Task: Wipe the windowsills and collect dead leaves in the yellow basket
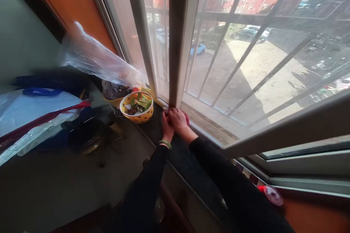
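Observation:
My two hands are together low on the window, at the foot of the upright window frame (pixel 178 40). My right hand (pixel 179 120) has its fingers bent and closed over a red cloth (pixel 187 118), of which only a small edge shows at its side. Tight against it is my left hand (pixel 167 128), a green bangle (pixel 164 143) round the wrist. The left fingers are mostly hidden by the right hand, so their grip cannot be made out. Just left of the hands stands a yellow basket (pixel 140 117) holding small green packets (pixel 141 102).
A dark sill (pixel 186 164) runs beneath my arms. Clear plastic sheeting (pixel 98 60) hangs behind the basket. An open window sash (pixel 290 127) juts in at right, above a red round item with a clear lid (pixel 274 195). Covered goods (pixel 35 111) lie at left.

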The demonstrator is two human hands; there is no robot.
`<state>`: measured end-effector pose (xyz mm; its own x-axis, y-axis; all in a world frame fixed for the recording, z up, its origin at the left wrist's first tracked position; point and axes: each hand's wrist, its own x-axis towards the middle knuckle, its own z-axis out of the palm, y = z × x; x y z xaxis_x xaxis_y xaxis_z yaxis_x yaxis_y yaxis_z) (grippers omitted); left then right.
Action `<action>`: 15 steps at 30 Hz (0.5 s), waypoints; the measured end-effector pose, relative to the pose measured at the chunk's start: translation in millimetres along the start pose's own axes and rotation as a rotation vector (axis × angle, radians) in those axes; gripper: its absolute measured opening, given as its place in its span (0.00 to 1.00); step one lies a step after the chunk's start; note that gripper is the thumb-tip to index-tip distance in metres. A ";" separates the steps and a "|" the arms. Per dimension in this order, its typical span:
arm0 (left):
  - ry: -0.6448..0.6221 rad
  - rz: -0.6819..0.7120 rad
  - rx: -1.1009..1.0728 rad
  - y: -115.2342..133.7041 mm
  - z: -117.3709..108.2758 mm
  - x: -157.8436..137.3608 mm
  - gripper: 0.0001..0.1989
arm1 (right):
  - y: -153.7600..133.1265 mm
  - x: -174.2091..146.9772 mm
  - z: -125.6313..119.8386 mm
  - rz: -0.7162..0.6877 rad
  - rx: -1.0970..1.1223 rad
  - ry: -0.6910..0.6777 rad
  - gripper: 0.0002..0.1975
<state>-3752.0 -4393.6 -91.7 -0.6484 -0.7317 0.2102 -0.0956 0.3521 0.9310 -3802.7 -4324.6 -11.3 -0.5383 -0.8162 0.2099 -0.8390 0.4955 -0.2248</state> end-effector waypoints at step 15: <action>0.023 -0.117 -0.245 5.2 8.1 -1.3 0.31 | 21.6 -87.1 -36.0 0.057 0.120 0.233 0.08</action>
<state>-3757.8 -4386.1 -89.6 -0.6260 -0.7732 0.1012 0.0185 0.1150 0.9932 -3776.8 -4232.2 -0.2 -0.6000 -0.6905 0.4041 -0.7988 0.4886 -0.3511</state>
